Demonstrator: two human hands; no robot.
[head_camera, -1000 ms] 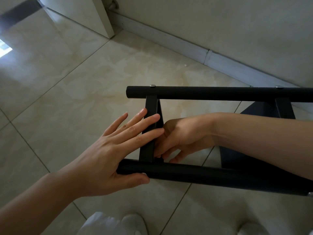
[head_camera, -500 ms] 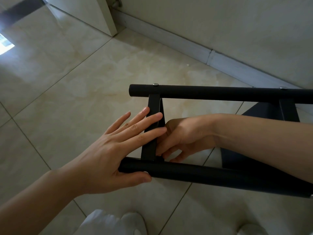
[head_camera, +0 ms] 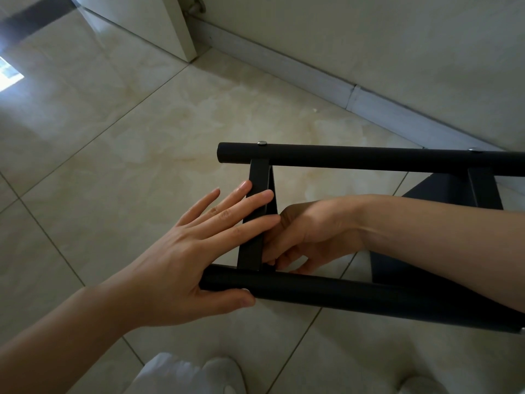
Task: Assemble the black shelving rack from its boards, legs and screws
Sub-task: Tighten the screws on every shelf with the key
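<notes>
rack: black shelving rack [head_camera: 383, 297] is lying on its side on the tiled floor [head_camera: 113, 166], close to the wall's baseboard [head_camera: 326, 86]
near leg: round black tube [head_camera: 341, 295] running left to right, closest to the camera
far leg: second tube [head_camera: 369, 159], parallel to the near one, with two silver screw heads on top, one [head_camera: 262, 143] by the left end and another [head_camera: 473, 149] further right
crosspiece: flat black board edge [head_camera: 254, 223] bridging the two legs near their left ends, so that part looks joined up already
second board: a darker panel [head_camera: 431, 200] sits further right between the legs, mostly hidden behind the forearm
left hand: left hand [head_camera: 181, 251] is flat and spread, fingers [head_camera: 250, 203] straight and laid across the crosspiece, thumb pressed along the near leg, so bracing, not gripping
right hand: right hand [head_camera: 309, 234] reaches in from the right behind the crosspiece, fingers curled down at the joint with the near leg; honestly can't tell if it's pinching anything there
feet: white socks [head_camera: 199, 376] at the bottom edge
door: corner of a white door [head_camera: 159, 21] top left
</notes>
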